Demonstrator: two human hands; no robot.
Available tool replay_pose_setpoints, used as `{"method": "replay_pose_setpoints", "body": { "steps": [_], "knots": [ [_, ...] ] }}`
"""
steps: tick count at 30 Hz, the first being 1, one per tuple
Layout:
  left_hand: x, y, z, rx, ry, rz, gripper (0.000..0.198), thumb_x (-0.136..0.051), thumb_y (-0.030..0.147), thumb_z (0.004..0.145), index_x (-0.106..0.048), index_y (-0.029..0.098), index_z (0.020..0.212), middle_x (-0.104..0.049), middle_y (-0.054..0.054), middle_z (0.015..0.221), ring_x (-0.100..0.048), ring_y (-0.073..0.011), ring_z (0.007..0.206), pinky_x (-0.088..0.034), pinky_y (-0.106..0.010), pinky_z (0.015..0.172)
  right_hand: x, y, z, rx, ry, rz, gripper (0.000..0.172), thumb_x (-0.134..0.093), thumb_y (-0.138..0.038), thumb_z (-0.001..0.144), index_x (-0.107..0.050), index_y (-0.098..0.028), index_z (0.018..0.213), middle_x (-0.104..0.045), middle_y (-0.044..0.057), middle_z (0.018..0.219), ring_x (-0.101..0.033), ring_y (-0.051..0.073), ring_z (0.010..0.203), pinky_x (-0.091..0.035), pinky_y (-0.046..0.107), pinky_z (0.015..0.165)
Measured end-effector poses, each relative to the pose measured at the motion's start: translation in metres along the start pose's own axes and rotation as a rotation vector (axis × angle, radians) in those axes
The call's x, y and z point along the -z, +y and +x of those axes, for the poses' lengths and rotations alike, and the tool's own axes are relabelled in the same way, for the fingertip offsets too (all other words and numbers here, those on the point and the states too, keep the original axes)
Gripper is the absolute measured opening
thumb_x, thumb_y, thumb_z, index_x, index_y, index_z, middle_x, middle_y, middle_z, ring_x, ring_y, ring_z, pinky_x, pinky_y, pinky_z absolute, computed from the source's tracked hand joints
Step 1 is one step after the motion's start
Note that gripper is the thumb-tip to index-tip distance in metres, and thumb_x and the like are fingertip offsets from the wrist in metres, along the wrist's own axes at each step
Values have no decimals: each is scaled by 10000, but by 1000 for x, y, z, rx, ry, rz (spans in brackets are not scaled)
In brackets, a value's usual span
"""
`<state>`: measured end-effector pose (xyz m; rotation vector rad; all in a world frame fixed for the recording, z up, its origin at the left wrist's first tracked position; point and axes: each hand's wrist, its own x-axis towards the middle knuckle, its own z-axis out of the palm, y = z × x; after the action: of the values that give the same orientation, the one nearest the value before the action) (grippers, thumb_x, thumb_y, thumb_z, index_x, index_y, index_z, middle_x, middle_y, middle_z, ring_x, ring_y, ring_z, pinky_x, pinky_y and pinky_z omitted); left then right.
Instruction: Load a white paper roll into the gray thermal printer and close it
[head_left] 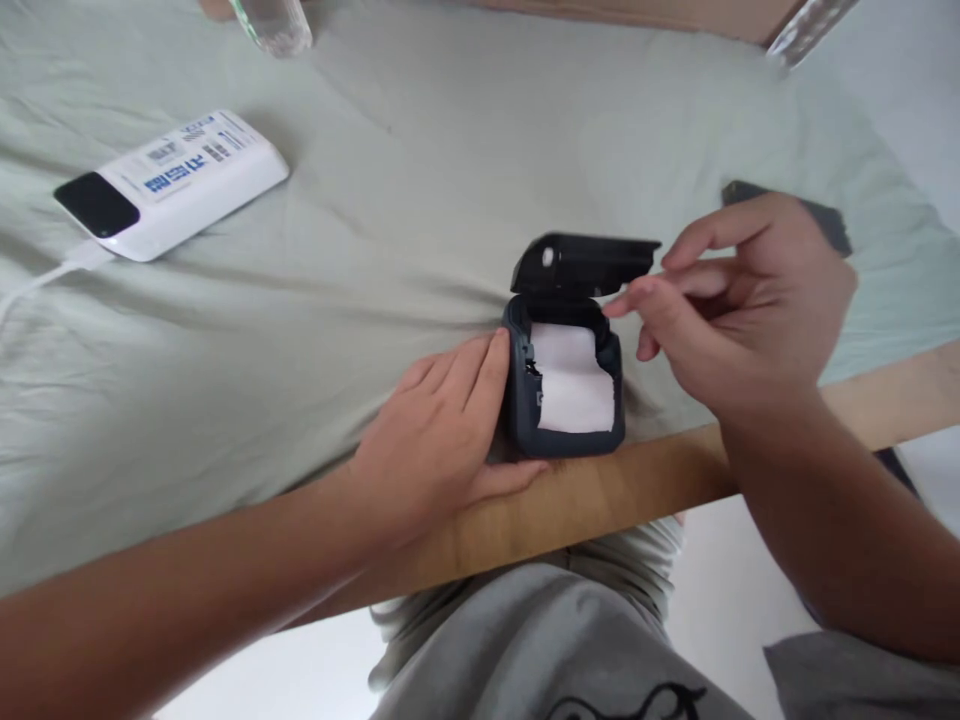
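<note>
Support: pale green sheet (pixel 390 220) with a wooden strip (pixel 637 475) along its near edge. Readings left to right.

White cable (pixel 45 280) joined to the left end of a white device (pixel 210 190), black panel at that end, printed label on top; device lies well back from the near edge. Clear vessel (pixel 281 25) beyond it, toward the far edge, partly out of view.

Left hand (pixel 439 420): flat, 4 fingers extended close together against the left side of a dark box (pixel 570 442), thumb apart along its near side.

Box sits at the near edge, by the wooden strip. Black lid (pixel 585 265) raised at its far side; white paper (pixel 576 375) inside.

Right hand (pixel 757 300): fingers part-curled, thumb and index tips apart, beside the lid's right end and the box's far-right corner; contact cannot be told.

Dark flat object (pixel 829 222) behind the right hand, toward the sheet's right edge, partly hidden.
</note>
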<state>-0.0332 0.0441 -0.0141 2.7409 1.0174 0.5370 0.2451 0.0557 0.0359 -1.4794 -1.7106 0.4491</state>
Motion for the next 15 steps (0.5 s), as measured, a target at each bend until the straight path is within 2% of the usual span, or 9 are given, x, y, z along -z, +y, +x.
{"method": "replay_pose_setpoints", "body": {
  "steps": [2,5,7,9,12,13,15],
  "knots": [
    [1,0,0,10,-22,-2,1048,-771,740,1085,-448,14,1769,-752,-324,1621,-789,-442,1483,-665,-539,1226,2,-3,9,63,-142,-113,208,-775,-443,1056,-671,-279,981,-773,-24,769,-689,178,625,-482,367,656],
    [1,0,1,20,-40,-20,1052,-772,735,1081,-445,17,1776,-747,-325,1627,-785,-448,1485,-661,-554,1230,2,-2,27,140,-398,-294,77,-772,-356,954,-759,-281,965,-744,-11,765,-559,167,593,-326,364,654],
    [1,-1,0,25,-40,-41,1043,-764,729,1085,-430,40,1794,-746,-314,1634,-784,-448,1487,-662,-565,1228,0,-1,39,150,-533,-398,159,-817,-353,903,-825,-304,1054,-750,-2,793,-476,167,601,-242,359,651],
    [0,-1,0,16,-28,-53,1038,-752,725,1094,-416,44,1802,-738,-315,1647,-778,-447,1502,-660,-567,1235,0,-4,49,160,-654,-470,237,-845,-347,880,-855,-320,1115,-740,-1,796,-419,163,613,-223,350,651],
    [0,-2,-1,-1,-8,-32,1045,-744,723,1108,-412,-5,1781,-734,-347,1635,-777,-461,1502,-667,-579,1223,9,-13,53,160,-698,-405,272,-841,-310,848,-863,-321,1120,-720,-11,774,-435,155,617,-260,339,638],
    [-1,-2,-1,-3,-8,-24,1053,-741,736,1109,-413,-11,1775,-735,-352,1631,-777,-464,1501,-670,-583,1217,14,-15,50,141,-675,-343,291,-841,-324,851,-864,-324,1141,-744,-13,810,-456,148,609,-285,338,624],
    [-1,-1,-2,-5,-11,-12,1066,-731,769,1111,-410,1,1777,-736,-348,1635,-773,-461,1511,-670,-581,1219,26,-14,38,60,-551,-152,346,-854,-401,877,-854,-332,1216,-815,-6,953,-521,137,592,-356,343,583]
  ]
}}
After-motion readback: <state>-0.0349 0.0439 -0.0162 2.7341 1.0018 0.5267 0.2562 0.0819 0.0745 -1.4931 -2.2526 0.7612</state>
